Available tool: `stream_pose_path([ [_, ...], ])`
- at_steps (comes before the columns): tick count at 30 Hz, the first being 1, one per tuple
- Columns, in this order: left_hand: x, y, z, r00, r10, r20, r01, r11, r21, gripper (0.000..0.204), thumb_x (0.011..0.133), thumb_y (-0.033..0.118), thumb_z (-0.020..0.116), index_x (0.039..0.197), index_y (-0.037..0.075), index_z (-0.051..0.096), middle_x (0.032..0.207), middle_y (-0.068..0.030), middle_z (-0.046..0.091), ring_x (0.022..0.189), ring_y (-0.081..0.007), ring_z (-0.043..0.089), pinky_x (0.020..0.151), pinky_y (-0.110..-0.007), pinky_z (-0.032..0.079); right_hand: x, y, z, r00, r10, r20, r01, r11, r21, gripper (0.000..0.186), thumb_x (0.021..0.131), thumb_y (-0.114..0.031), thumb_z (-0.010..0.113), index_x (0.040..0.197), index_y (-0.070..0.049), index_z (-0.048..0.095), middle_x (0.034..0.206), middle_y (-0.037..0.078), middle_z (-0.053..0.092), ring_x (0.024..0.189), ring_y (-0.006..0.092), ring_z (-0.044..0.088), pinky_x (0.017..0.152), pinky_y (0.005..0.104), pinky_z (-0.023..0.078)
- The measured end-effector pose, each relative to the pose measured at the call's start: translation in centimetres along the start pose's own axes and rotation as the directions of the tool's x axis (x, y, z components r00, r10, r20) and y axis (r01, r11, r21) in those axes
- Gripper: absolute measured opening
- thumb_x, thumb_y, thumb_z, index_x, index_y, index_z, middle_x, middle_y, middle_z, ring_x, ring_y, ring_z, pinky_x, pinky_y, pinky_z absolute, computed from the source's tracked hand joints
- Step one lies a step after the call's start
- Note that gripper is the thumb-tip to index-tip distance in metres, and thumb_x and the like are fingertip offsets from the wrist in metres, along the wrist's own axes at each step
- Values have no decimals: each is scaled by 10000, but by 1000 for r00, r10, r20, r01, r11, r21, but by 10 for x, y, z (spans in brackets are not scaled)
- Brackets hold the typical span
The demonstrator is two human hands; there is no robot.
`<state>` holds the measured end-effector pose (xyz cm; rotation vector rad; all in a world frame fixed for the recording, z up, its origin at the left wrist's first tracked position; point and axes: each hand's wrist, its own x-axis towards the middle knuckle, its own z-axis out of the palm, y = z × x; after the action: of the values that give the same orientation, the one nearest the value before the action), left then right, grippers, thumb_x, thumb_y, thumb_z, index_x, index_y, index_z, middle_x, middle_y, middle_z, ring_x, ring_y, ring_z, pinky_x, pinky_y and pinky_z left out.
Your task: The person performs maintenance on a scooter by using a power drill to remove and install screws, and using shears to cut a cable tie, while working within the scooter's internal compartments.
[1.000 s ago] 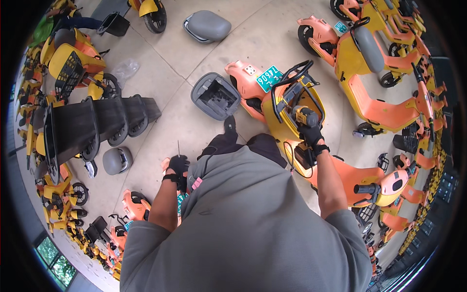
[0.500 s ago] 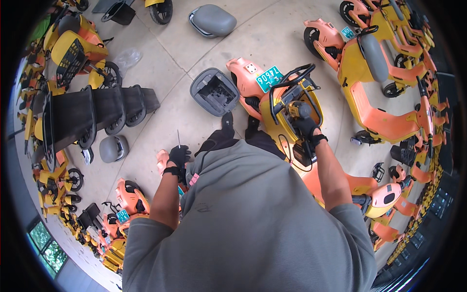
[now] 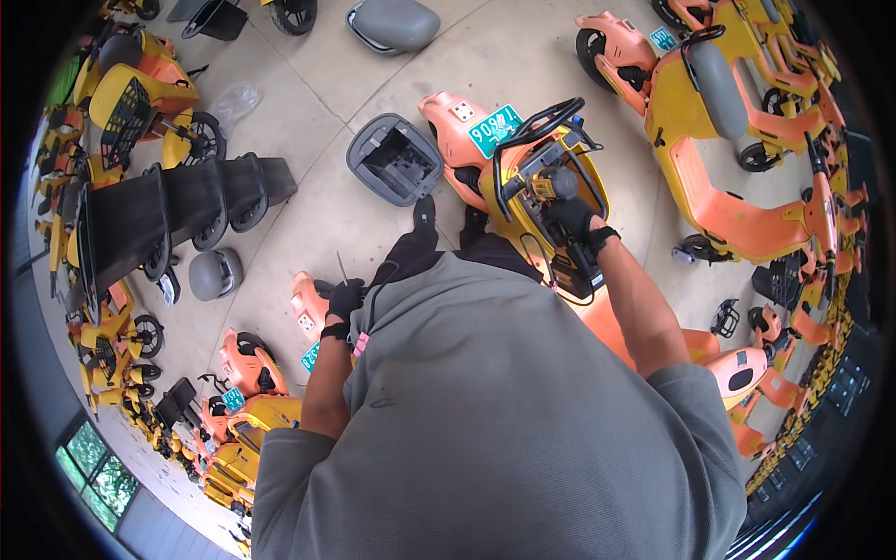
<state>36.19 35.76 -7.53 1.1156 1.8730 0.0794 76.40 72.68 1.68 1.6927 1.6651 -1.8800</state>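
Note:
My right hand [image 3: 571, 217], in a black glove, is closed around the grip of a yellow and black cordless drill [image 3: 551, 184]. The drill lies over the uncovered seat opening of a yellow and pink electric scooter [image 3: 509, 210], inside its black rear rail [image 3: 537, 126]. A dark cable loops beside the opening. At my left side, my gloved left hand [image 3: 343, 299] is closed on a thin metal rod [image 3: 342, 266] that points away from me; the hand hides its other end. The scooter carries a teal plate [image 3: 495, 131].
A grey open storage bin [image 3: 396, 159] stands by my feet. Grey seats [image 3: 397, 25] [image 3: 215, 273] and a nested stack of black baskets [image 3: 187, 210] rest on the floor. Another scooter [image 3: 709, 177] stands at right; rows of scooters line both sides.
My view has shifted slightly, so the scooter and bin appear further left and higher. The drill stays over the seat opening; both hands keep their hold.

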Motion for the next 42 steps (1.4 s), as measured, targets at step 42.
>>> stream_pose_path([
  [42, 17, 127, -68, 926, -373, -51, 262, 735, -625, 261, 792, 294, 608, 745, 42, 653, 592, -13, 561, 546, -92, 512, 531, -253, 416, 12, 72, -7, 994, -112, -12, 113, 973, 200, 164, 703, -88, 583, 840, 2, 588, 645, 44, 568, 522, 136, 542, 478, 279, 433],
])
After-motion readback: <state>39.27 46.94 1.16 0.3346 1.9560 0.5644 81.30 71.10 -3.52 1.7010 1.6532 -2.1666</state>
